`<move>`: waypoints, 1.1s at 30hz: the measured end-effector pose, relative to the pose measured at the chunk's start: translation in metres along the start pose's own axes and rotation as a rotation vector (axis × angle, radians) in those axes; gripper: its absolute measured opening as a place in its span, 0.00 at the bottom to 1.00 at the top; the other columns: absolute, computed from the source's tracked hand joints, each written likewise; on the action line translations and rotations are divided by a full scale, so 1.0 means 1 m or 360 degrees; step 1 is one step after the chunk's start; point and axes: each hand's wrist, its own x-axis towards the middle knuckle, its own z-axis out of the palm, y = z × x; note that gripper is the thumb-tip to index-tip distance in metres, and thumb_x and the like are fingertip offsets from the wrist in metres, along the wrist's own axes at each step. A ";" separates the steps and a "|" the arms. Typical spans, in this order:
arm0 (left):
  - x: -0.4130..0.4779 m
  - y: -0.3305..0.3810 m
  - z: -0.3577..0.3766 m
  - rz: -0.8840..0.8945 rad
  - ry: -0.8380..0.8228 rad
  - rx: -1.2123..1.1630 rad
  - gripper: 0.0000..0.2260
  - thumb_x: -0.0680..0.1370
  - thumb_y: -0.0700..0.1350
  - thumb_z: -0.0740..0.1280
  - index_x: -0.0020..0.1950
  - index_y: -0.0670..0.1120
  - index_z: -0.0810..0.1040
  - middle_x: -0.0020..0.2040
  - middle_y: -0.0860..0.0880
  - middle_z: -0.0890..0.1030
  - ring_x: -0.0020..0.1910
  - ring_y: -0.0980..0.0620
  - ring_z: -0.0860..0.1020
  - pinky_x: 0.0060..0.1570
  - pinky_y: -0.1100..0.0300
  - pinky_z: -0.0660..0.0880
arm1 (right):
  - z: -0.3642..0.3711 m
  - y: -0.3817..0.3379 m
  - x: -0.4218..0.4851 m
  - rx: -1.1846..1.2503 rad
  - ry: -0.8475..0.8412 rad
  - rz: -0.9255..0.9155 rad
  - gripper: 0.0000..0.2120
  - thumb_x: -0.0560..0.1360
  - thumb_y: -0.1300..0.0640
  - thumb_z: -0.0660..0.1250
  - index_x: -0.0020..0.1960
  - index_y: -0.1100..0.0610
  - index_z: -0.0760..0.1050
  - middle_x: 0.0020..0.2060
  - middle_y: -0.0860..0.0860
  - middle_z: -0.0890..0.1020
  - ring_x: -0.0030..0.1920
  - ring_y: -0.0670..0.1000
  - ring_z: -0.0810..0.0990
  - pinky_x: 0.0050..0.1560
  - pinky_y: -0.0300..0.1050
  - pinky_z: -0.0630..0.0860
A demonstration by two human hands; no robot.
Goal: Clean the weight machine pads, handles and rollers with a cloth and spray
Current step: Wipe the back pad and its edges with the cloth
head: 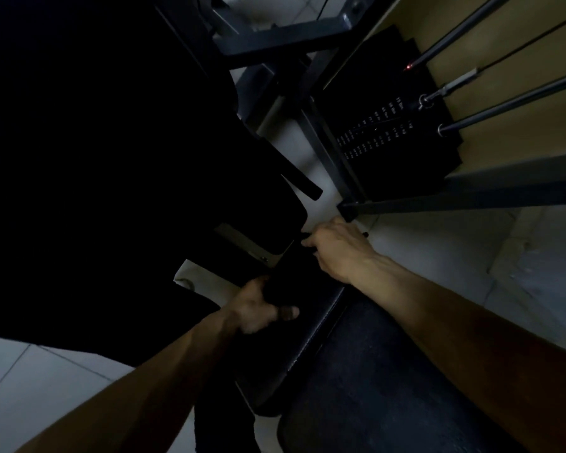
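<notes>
Gripping the far end of the dark pad (311,338) with the left hand (258,308), thumb on top; right hand (337,250) curled just beyond, on what cannot be told. Could trap fingers against the frame (438,201) in such gloom.

wide black seat cushion (389,387): grainy, matt, vinyl-like cover. narrow black pad (307,331): smoother, faint sheen. grey square-tube frame (471,197): dull painted metal. slim round guide rods (510,103): bare polished metal. pale floor tiles (455,256): smooth, slightly glossy.
</notes>
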 end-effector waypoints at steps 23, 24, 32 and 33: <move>-0.008 -0.026 0.003 0.0068 -0.0060 -0.0067 0.45 0.58 0.69 0.80 0.71 0.53 0.77 0.65 0.57 0.81 0.65 0.56 0.78 0.68 0.53 0.75 | 0.032 -0.043 -0.026 -0.0237 -0.0007 -0.0447 0.24 0.80 0.62 0.66 0.74 0.47 0.74 0.69 0.55 0.73 0.67 0.61 0.70 0.67 0.52 0.69; -0.009 -0.027 0.004 0.0057 -0.0038 -0.0103 0.48 0.56 0.70 0.80 0.72 0.53 0.76 0.66 0.56 0.80 0.65 0.56 0.78 0.68 0.53 0.75 | 0.020 -0.030 -0.022 -0.0270 0.0057 -0.0415 0.25 0.80 0.63 0.66 0.75 0.45 0.73 0.69 0.54 0.74 0.67 0.60 0.71 0.68 0.52 0.70; -0.011 -0.025 0.007 0.0037 0.0083 -0.0069 0.48 0.60 0.66 0.82 0.75 0.48 0.74 0.69 0.53 0.78 0.70 0.52 0.75 0.72 0.54 0.70 | 0.024 -0.042 -0.051 -0.0274 0.0191 -0.0309 0.18 0.77 0.62 0.70 0.65 0.52 0.80 0.60 0.53 0.78 0.62 0.58 0.70 0.59 0.48 0.67; -0.012 -0.025 0.008 0.0041 0.0102 -0.0035 0.52 0.56 0.72 0.80 0.74 0.48 0.74 0.69 0.52 0.79 0.70 0.52 0.75 0.72 0.53 0.71 | 0.029 -0.050 -0.065 -0.0248 0.0133 -0.0431 0.17 0.77 0.60 0.70 0.66 0.52 0.79 0.60 0.52 0.78 0.62 0.58 0.70 0.57 0.47 0.65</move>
